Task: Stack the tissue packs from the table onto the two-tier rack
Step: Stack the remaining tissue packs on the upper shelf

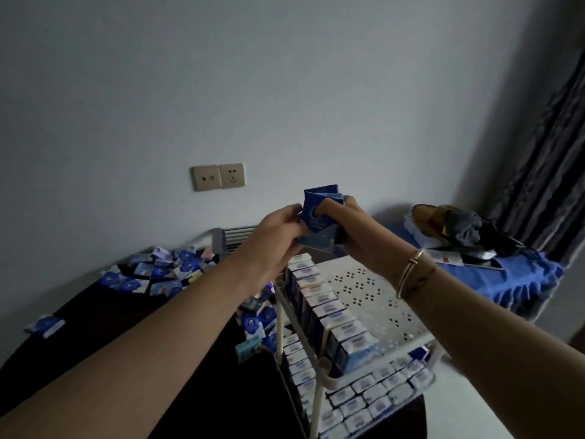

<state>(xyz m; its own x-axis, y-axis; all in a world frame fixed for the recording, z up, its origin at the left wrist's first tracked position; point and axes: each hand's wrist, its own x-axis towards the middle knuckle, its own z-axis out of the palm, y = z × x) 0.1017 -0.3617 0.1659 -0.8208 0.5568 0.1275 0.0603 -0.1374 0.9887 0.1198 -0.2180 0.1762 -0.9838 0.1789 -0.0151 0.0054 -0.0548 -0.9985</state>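
- Together, left hand [278, 229] and right hand [354, 229] grip a bunch of dark blue tissue packs [318, 210], raised above the far end of the white perforated two-tier rack [373, 293].
- Upright packs line the top tier's left edge; lower tier is packed full.
- Loose packs [158, 274] lie heaped on the dark table [95, 318], far left.
- Gold bangle [411, 274] on right wrist.

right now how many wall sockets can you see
2: a left plate and a right plate, side by side on the wall above the hands. Others may lie hidden behind the arms or rack.
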